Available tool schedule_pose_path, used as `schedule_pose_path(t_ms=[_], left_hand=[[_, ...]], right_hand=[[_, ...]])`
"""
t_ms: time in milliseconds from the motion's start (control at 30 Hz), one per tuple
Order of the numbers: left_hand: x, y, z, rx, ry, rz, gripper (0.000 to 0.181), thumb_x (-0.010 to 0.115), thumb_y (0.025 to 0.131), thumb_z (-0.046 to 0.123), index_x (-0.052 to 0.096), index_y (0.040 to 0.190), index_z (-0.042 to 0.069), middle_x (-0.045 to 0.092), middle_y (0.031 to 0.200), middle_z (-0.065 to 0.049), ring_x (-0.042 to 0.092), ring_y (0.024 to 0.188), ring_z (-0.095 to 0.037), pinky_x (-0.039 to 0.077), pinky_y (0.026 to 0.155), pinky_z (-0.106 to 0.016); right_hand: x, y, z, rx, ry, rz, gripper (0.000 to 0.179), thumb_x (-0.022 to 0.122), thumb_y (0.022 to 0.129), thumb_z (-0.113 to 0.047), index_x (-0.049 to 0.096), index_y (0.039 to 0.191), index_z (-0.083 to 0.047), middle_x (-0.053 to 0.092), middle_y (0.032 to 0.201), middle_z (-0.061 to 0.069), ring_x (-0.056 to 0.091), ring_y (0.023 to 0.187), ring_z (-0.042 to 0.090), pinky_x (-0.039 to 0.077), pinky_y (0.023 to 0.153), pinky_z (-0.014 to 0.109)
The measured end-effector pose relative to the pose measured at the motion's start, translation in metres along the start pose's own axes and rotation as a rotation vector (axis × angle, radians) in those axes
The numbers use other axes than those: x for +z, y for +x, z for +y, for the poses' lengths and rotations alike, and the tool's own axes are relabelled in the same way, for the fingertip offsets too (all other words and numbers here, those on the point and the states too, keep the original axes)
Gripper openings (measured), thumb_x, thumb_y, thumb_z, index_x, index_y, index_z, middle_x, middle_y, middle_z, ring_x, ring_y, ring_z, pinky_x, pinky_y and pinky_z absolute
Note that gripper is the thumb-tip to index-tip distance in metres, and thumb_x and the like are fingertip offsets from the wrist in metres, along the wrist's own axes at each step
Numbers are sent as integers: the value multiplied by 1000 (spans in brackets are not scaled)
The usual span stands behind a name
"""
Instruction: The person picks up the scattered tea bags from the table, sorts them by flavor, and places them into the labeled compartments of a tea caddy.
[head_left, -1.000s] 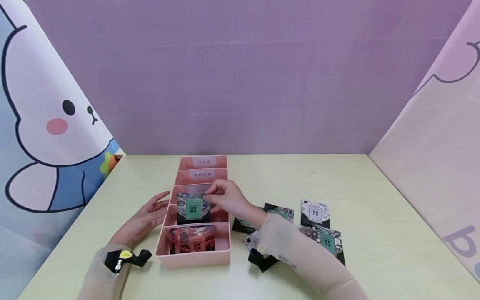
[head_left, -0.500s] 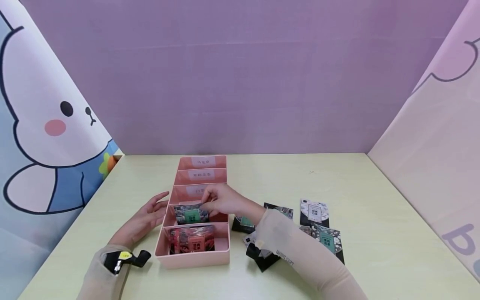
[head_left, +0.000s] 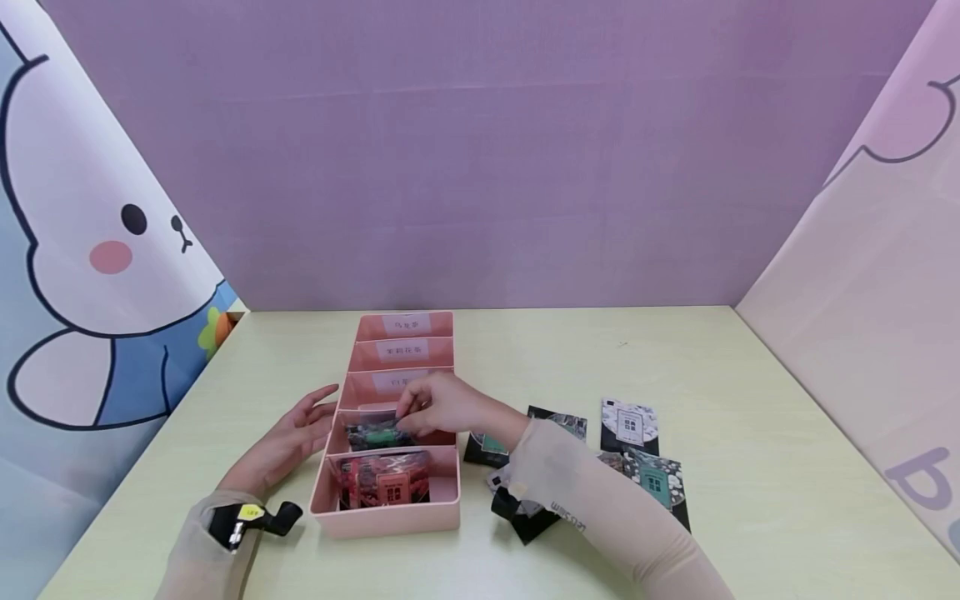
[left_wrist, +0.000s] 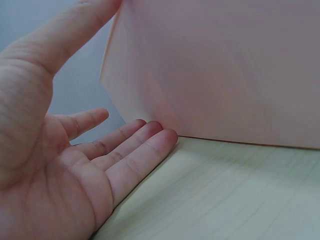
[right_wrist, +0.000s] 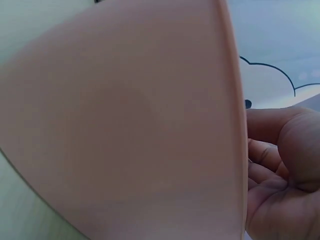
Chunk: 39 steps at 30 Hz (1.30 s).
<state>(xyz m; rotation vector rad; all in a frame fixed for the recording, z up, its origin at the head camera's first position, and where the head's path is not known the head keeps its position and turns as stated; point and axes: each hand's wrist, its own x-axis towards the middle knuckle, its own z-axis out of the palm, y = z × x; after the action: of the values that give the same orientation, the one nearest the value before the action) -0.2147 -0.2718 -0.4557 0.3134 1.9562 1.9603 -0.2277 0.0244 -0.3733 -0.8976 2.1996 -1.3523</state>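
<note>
A long pink divided box [head_left: 386,520] stands on the table, with white labels on the walls of its far compartments. In its second compartment from the front sits a dark tea packet with a green label [head_left: 367,437], low between the walls. My right hand [head_left: 444,406] reaches in over the right side and pinches that packet by its upper right corner; the box wall hides the fingertips in the right wrist view. Red tea packets [head_left: 382,481] lie in the front compartment. Beside the box's left wall is my left hand [head_left: 298,431], fingers extended, fingertips [left_wrist: 165,140] right at its base.
Right of the box lie several more tea packets: a white-topped packet [head_left: 630,427], a green-labelled packet [head_left: 656,483] and others partly under the right forearm. A purple backdrop [head_left: 480,167] rises at the table's far edge, with printed cartoon panels at both sides.
My right hand has moved down a little, lowering the green-labelled tea packet from above the divider into the second compartment. The left hand and box stay put.
</note>
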Motion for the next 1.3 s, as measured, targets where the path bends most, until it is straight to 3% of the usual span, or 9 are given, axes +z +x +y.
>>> schedule_pose_path(t_ms=[133,367,633,933,1133,1300], left_hand=[[0,1,-1,14,-18,-6,72,53,103,10,6,158,5,17,155,-32,57,116,-2,49,97,-25],[0,1,-1,9,-15,-5,75,54,102,8,5,159,5,16,156,-33,56,116,-1,49,96,-25],[1,0,1,-16,6,12,73,53,104,15,6,159,8,17,157,-31,55,115,0,49,96,-25],[2,0,1,-3,-6,6,73,53,103,11,6,159,6,18,155,-32,56,115,-1,49,96,-24],[1,0,-1,-3,3,4,73,53,103,11,7,159,7,18,155,-31,55,116,-1,49,96,-24],[1,0,0,-6,1,5,73,53,103,13,7,159,7,17,156,-32,55,115,0,49,96,-23]], right_hand=[[-1,-1,1,18,79,26,7,70,90,2,71,97,1,67,85,6,68,74,15,60,70,29],[-7,-3,5,2,86,83,13,71,91,-2,72,103,2,72,95,4,67,85,11,57,76,25],[-17,-6,10,-23,220,78,18,66,93,1,67,110,10,73,97,14,72,88,20,59,81,38],[-30,-16,9,-54,253,84,22,62,95,5,61,115,16,67,107,28,72,92,26,59,82,38],[-40,-24,16,-68,274,112,25,62,95,4,59,116,16,65,111,30,71,93,23,58,84,38],[-48,-32,27,-77,295,155,23,63,95,2,61,116,13,67,109,27,70,94,29,58,85,41]])
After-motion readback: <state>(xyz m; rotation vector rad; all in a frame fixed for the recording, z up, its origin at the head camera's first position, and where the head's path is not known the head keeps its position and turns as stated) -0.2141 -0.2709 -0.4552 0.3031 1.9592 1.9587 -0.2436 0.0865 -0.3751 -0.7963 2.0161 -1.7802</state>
